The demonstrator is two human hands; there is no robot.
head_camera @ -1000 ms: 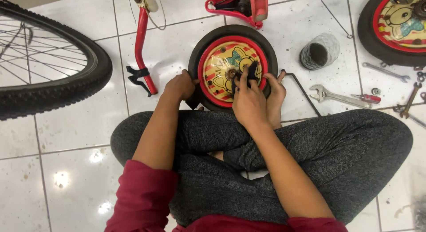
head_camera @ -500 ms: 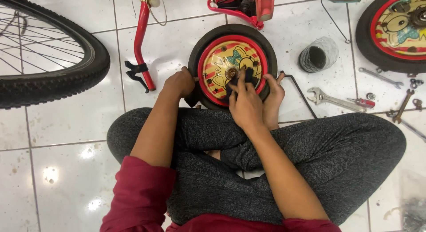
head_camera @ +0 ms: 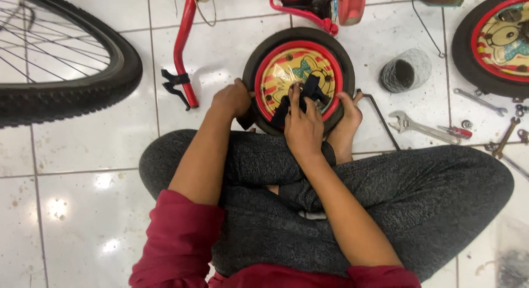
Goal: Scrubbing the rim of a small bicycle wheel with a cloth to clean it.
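A small bicycle wheel (head_camera: 325, 51) with a black tyre and a red and yellow cartoon disc lies flat on the tiled floor in front of my crossed legs. My left hand (head_camera: 232, 98) grips the tyre's left edge. My right hand (head_camera: 302, 123) rests on the disc near the hub, fingers closed around a black tool or part (head_camera: 310, 88) at the centre. A bare foot (head_camera: 346, 120) is pressed against the wheel's right side.
A large spoked bicycle wheel (head_camera: 82, 90) lies at the left. A red frame tube (head_camera: 184, 45) and red frame part (head_camera: 319, 7) lie beyond. A second small wheel (head_camera: 493, 40), a wire roll (head_camera: 405, 70), an adjustable wrench (head_camera: 421, 126) and spanners (head_camera: 478, 99) lie right.
Both hands stay on the small wheel. The right hand's fingers shift slightly at the hub, and the view has drifted a little.
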